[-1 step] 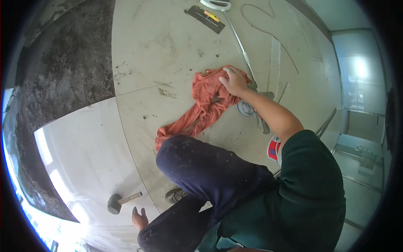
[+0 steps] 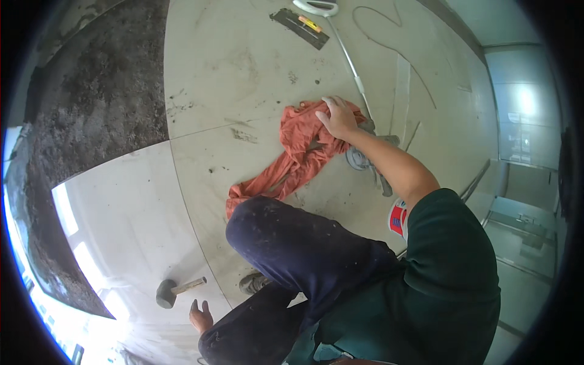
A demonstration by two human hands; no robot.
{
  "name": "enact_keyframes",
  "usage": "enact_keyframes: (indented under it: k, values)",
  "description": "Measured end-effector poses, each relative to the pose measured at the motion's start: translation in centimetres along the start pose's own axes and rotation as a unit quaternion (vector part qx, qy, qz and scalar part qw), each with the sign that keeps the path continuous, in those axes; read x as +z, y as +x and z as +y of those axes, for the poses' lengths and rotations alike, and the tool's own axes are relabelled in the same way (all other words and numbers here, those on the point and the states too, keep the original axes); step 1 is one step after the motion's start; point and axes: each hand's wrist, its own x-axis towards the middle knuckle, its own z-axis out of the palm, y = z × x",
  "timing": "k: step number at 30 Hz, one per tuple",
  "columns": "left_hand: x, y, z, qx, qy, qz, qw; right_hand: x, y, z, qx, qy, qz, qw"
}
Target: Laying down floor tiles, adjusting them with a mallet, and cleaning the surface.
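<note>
A crumpled orange-red cloth (image 2: 301, 137) lies on the pale tiles ahead of my knee. My right hand (image 2: 338, 118) rests on its far right end, fingers stretched out and thumb apart, not closed around it. Down at the left, partly hidden by my leg, my left hand (image 2: 201, 316) is empty with its fingers apart. Just beyond its fingertips a rubber mallet (image 2: 166, 294) with a dark head and wooden handle lies on a glossy tile. Partly covered by my right forearm is a grey tool (image 2: 358, 159), whose kind I cannot make out.
A flat trowel (image 2: 300, 28) with a yellow grip lies at the far side, beside a white-handled pole (image 2: 348, 55). A thin cable (image 2: 389, 47) curls at the right. Dark rough bedding (image 2: 100, 85) borders the tiles at left. A red-and-white bucket (image 2: 397, 218) stands by my right arm.
The whole view has shifted very slightly. Both hands, the cloth and the mallet keep their places.
</note>
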Motion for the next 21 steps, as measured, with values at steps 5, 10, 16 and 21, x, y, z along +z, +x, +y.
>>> enact_keyframes:
  k: [5,10,16,21]
  values:
    - [-2.0,-4.1,-0.7,-0.098,-0.194,-0.109,0.97,3.3,0.8,-2.3,-0.04,-0.029,-0.136,0.989]
    - [-5.3,-6.5,2.0,-0.117,-0.271,-0.093,0.951,2.5,1.5,0.2,-0.029,-0.058,-0.228,0.972]
    - [-7.5,-7.2,0.1,-0.13,-0.39,-0.077,0.908,0.4,12.5,1.0,0.102,-0.027,-0.306,0.946]
    - [-8.2,0.8,0.3,-0.112,-0.487,-0.097,0.861,2.6,24.7,6.6,0.163,-0.047,-0.016,0.985]
